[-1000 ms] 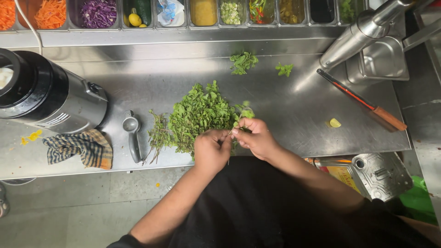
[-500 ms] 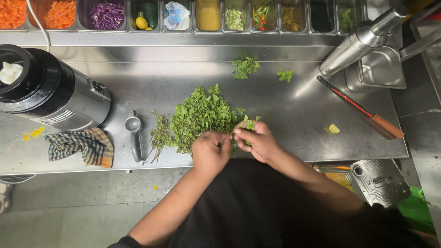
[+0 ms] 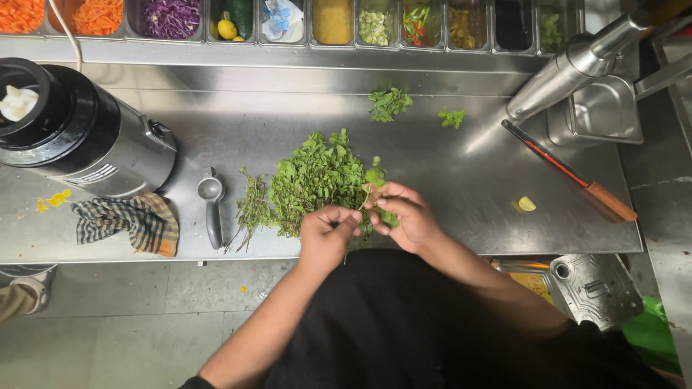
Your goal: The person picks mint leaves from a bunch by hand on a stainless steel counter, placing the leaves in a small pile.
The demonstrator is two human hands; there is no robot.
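A heap of green leafy herbs (image 3: 317,176) lies in the middle of the steel counter (image 3: 447,180). My left hand (image 3: 326,234) pinches a stem at the heap's near edge. My right hand (image 3: 404,215) holds a leafy sprig (image 3: 375,179) just beside it, fingers closed on it. The two hands almost touch. A small bunch of bare stems (image 3: 252,209) lies left of the heap. Two small piles of picked leaves, one larger (image 3: 389,102) and one smaller (image 3: 452,117), sit farther back.
A black and steel blender jar (image 3: 65,130) stands at the left, with a checked cloth (image 3: 130,222) and a metal squeezer (image 3: 212,202) near it. A knife with a wooden handle (image 3: 577,176) lies at the right. Tubs of chopped vegetables (image 3: 173,16) line the back.
The hands have stayed at the heap's near edge, working a sprig between them. The right hand has shifted slightly right with its sprig.
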